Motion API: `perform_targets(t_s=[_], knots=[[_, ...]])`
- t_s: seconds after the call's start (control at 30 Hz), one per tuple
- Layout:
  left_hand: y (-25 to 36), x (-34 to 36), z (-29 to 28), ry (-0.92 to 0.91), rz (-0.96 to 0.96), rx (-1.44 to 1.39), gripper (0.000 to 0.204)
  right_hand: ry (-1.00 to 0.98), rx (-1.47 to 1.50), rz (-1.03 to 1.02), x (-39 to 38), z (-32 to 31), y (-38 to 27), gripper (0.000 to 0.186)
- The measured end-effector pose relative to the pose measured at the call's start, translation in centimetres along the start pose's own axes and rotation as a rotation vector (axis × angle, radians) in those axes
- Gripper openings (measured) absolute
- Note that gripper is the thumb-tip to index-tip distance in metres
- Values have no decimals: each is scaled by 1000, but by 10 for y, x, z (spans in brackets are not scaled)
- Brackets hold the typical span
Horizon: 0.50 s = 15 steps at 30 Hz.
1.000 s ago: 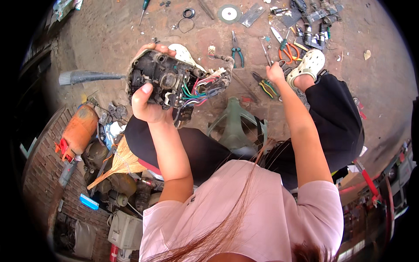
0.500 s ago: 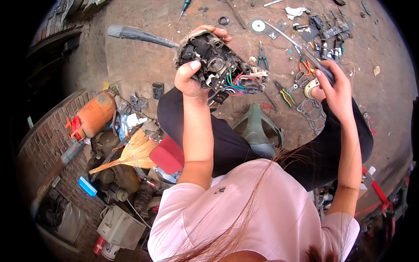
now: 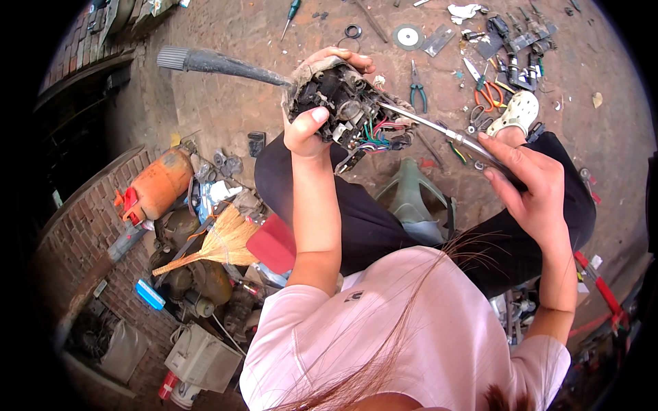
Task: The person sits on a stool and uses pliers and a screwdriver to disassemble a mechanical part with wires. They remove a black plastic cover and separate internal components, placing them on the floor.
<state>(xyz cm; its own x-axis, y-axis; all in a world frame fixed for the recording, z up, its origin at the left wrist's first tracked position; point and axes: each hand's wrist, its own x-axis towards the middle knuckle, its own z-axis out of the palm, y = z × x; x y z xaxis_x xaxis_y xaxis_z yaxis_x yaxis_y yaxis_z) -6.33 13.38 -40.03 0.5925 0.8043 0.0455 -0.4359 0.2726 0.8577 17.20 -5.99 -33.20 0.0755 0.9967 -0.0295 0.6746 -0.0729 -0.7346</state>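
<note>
My left hand (image 3: 308,130) is closed on a dirty black switch assembly (image 3: 334,96), with fingers over its top and the thumb on its near face. A long grey-black stalk (image 3: 219,66) sticks out leftward from it, and coloured wires (image 3: 377,133) hang from its right side. My right hand (image 3: 531,178) grips a screwdriver (image 3: 435,125) with a long bright shaft. The shaft points up and left, its tip at the assembly's right part; whether it sits in a screw is too small to tell. Teal pliers (image 3: 418,92) lie on the ground beyond, just right of the assembly.
Orange scissors (image 3: 490,92), a cutting disc (image 3: 408,37) and black parts (image 3: 521,58) lie on the ground ahead, near my clogged foot (image 3: 517,109). A green plastic object (image 3: 408,192) lies between my legs. An orange cylinder (image 3: 161,183) and straw broom (image 3: 223,236) are at left.
My right hand rose from the ground with the screwdriver, then swung its tip down-left onto the assembly. My left hand and the assembly shifted rightward and up, then slightly down.
</note>
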Motion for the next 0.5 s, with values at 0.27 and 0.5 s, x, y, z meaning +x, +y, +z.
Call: perform_targets(t_s=[0.27,0.5], knots=[[-15,5,-6,20,-155,-90,75,-142,445,152,14,11,56,36],[-35,5,-11,78,-290,-706,69,-202,718,123,16,27,91,33]])
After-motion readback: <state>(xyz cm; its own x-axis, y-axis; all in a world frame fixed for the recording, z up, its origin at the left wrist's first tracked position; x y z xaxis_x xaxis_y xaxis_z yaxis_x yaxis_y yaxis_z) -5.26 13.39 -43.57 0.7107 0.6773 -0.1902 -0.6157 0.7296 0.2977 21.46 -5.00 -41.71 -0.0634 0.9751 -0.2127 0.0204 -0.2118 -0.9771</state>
